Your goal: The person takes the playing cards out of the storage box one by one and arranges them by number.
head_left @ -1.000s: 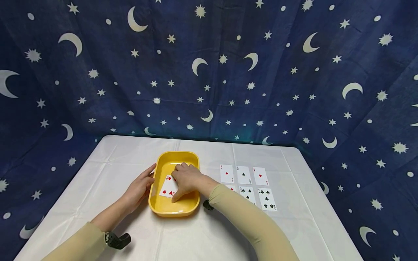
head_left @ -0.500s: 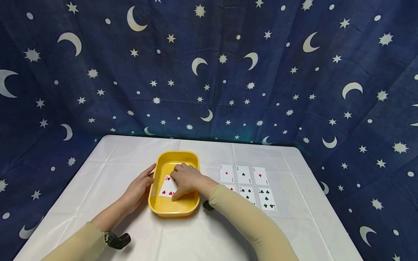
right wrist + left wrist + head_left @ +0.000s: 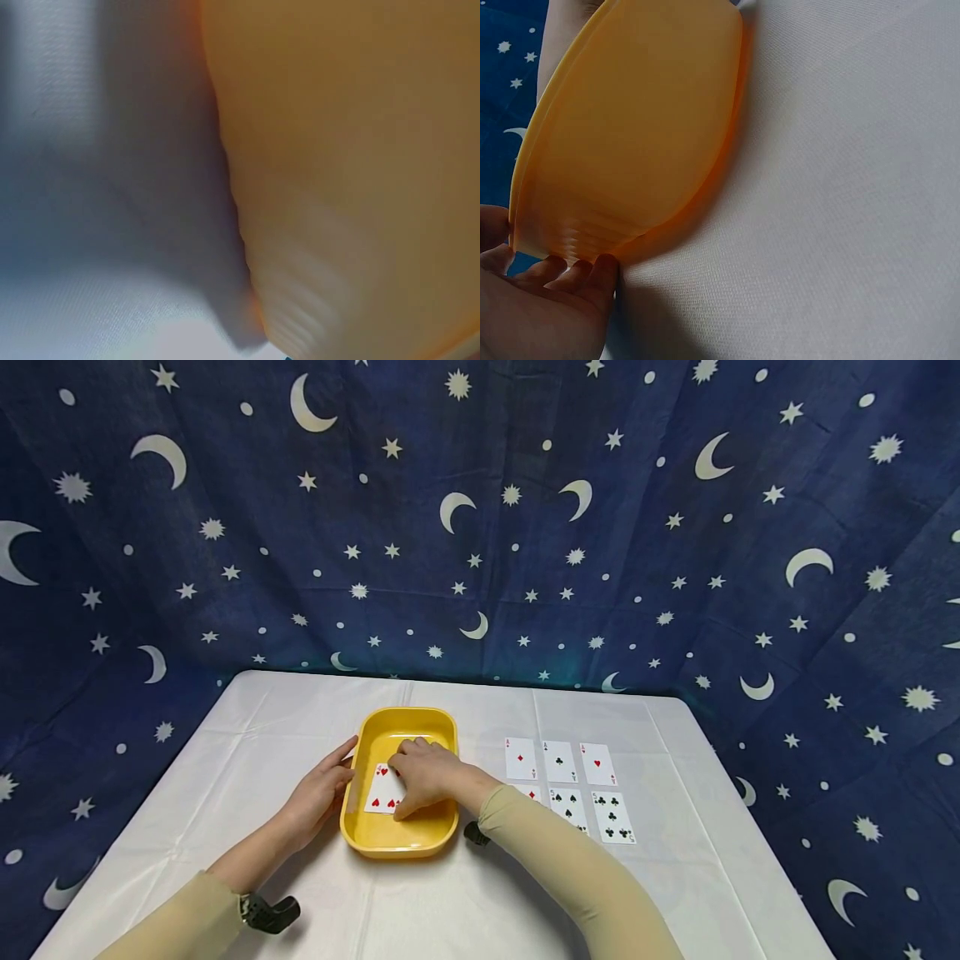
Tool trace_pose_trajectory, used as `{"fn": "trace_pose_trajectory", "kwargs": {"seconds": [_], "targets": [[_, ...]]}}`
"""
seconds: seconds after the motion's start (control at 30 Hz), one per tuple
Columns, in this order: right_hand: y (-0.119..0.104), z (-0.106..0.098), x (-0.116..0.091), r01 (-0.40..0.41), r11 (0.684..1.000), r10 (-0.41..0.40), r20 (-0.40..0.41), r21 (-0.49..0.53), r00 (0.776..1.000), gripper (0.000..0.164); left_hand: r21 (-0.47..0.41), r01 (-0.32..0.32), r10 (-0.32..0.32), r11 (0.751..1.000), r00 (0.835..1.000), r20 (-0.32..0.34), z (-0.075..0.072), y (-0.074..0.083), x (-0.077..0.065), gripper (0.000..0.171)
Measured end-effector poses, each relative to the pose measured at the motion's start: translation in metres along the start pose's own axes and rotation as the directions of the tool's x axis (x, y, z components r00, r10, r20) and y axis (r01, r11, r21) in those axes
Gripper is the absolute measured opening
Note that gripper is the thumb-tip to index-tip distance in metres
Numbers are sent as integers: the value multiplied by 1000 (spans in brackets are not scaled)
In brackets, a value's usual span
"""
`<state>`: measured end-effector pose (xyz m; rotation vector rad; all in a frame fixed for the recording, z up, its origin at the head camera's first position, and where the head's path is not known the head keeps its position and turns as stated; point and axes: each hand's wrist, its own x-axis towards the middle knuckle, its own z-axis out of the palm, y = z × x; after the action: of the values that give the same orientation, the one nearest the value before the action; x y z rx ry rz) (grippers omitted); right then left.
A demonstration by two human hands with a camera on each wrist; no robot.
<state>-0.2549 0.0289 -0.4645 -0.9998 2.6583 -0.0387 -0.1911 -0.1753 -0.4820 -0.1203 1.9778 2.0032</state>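
Note:
A yellow tray (image 3: pixel 401 847) stands on the white-covered table. In it lies a face-up playing card (image 3: pixel 381 792) with red hearts, its right part hidden under my right hand (image 3: pixel 429 779). The right thumb is at the card's lower edge and the fingers curl over its far side. Whether more cards lie beneath cannot be seen. My left hand (image 3: pixel 317 797) touches the tray's left outer wall with its fingertips. The left wrist view shows those fingers (image 3: pixel 604 279) against the tray wall; the right wrist view shows only the tray's outside (image 3: pixel 337 150) and cloth.
Right of the tray, face-up cards lie in two rows. The far row has the ace of diamonds (image 3: pixel 521 758), ace of clubs (image 3: pixel 559 762) and ace of hearts (image 3: pixel 597 764). Nearer are a red card (image 3: pixel 529 791), five of spades (image 3: pixel 567 807) and five of clubs (image 3: pixel 613 817).
The hearts card has turned slightly and its far left corner has shifted a little left, along with my right fingers. My left hand stays at the tray wall.

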Motion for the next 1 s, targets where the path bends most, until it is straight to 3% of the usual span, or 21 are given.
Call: {"fn": "trace_pose_trajectory", "kwargs": {"seconds": [0.43, 1.0], "targets": [[0, -2, 1, -17, 998, 16, 21, 67, 1000, 79, -12, -5, 5, 1000, 1000, 0, 1, 1, 0, 66], [5, -16, -12, 39, 998, -36, -59, 41, 998, 90, -4, 3, -3, 1000, 1000, -14, 2, 1, -1, 67]]}}
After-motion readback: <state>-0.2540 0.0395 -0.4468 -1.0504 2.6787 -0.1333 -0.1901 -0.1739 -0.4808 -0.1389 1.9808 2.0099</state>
